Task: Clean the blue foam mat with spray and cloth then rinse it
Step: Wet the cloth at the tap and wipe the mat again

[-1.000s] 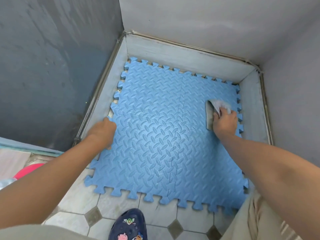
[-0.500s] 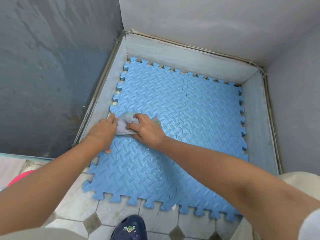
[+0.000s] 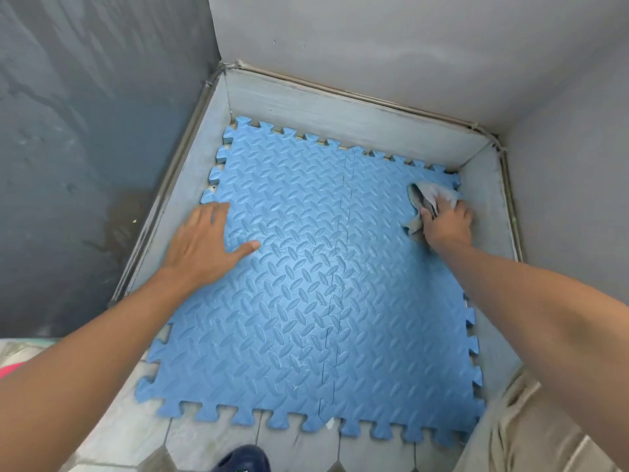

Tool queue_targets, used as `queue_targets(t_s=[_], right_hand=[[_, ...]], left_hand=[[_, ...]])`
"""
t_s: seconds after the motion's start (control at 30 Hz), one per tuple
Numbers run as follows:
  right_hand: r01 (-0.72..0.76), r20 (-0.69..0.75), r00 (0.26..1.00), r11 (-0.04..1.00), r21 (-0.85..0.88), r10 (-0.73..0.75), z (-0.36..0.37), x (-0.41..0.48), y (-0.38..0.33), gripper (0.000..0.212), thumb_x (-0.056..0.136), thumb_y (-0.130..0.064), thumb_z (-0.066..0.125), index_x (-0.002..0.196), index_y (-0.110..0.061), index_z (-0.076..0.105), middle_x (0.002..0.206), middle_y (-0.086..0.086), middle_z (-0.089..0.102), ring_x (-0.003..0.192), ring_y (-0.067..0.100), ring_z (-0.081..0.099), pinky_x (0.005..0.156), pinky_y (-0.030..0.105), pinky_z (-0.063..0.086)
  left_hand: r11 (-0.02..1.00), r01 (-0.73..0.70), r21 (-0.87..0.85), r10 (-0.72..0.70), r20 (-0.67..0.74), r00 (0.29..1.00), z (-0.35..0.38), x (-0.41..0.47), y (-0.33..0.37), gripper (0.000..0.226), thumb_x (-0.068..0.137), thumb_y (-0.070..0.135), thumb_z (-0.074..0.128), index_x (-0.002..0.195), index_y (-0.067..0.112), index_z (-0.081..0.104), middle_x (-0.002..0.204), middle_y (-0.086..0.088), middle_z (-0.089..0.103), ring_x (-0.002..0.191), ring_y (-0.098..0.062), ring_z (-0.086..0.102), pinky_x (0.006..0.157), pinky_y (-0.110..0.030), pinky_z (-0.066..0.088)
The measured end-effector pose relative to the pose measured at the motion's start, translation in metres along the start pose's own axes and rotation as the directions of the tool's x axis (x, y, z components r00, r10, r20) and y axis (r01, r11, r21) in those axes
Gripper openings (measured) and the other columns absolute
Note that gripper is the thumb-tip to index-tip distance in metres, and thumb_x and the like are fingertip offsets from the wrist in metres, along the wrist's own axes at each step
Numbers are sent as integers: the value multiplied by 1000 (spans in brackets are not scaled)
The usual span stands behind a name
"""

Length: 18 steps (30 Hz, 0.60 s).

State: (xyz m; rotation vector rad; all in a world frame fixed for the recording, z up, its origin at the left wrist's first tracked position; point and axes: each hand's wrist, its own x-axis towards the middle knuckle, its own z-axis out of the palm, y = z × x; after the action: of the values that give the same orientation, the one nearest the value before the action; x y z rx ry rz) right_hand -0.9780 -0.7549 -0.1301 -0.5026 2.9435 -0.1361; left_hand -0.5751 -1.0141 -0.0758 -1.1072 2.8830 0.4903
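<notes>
Flat, left hand point(image 3: 204, 247) presses mat point(image 3: 306, 301); right hand point(image 3: 446, 226) grips cloth point(image 3: 427, 195).

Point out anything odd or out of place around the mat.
The blue foam mat sits slightly skewed, its near edge spilling out of the grey corner onto the floor tiles. A dark damp stain marks the left wall.

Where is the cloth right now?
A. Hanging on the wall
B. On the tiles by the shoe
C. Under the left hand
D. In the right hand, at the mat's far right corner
D: the right hand grips the cloth at the mat's far right corner.
</notes>
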Motion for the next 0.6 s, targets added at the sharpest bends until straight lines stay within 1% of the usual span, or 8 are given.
queue_targets(t_s=[0.03,0.1,0.23,0.3,0.37,0.43,0.5,0.6], right_hand=[[-32,11,999,999,-7,32,2,3,7,65,105,-53,41,160,-19,32,163,31,23,150,44,20,125,50,13],[-71,30,997,997,28,70,8,8,-1,68,105,-53,42,162,-20,26,166,29,16,153,43,14,126,49,10],[-179,7,984,972,153,180,12,17,-56,59,106,-30,46,160,-13,29,164,27,19,153,40,15,124,48,14],[-154,5,988,962,226,157,12,23,-91,54,106,-21,43,158,-14,33,162,24,22,152,38,18,124,52,17],[-37,13,999,950,310,35,13,21,-137,48,105,-20,42,153,-15,41,161,21,26,151,37,23,122,49,23],[178,36,978,918,355,-204,19,3,-193,45,106,-25,43,151,-17,46,164,21,23,153,37,21,123,49,22],[435,27,880,826,358,-475,29,-30,-245,43,106,-28,48,148,-19,51,165,21,23,153,38,21,124,50,20],[692,47,666,641,332,-744,43,-77,-285,44,104,-26,56,148,-18,55,163,23,30,151,40,27,121,43,20]], left_hand=[[1000,-18,26,16,62,998,10,1,-2,108,78,85,37,155,12,14,163,-7,14,150,-24,12,120,-43,20],[992,-45,119,21,196,980,32,1,-14,117,76,91,23,156,12,-9,164,-4,-16,151,-20,-16,123,-41,0],[986,-64,155,27,230,973,48,4,-25,120,74,94,16,153,11,-20,160,-3,-28,147,-19,-28,122,-42,-7],[987,-62,152,24,240,971,50,7,-25,120,73,94,15,152,11,-22,159,-3,-30,146,-20,-30,121,-42,-8],[989,-56,136,21,247,969,50,10,-26,121,73,94,16,152,12,-23,159,-2,-32,145,-19,-31,121,-43,-9],[991,-58,120,25,255,967,51,10,-26,120,74,94,18,152,12,-23,159,-1,-33,145,-18,-32,122,-43,-9],[992,-55,113,24,254,967,52,9,-27,121,74,94,19,153,13,-22,159,-1,-32,145,-18,-31,122,-43,-8],[995,-45,93,21,245,969,52,10,-28,122,72,95,20,154,14,-20,160,0,-29,146,-16,-30,122,-42,-8]])
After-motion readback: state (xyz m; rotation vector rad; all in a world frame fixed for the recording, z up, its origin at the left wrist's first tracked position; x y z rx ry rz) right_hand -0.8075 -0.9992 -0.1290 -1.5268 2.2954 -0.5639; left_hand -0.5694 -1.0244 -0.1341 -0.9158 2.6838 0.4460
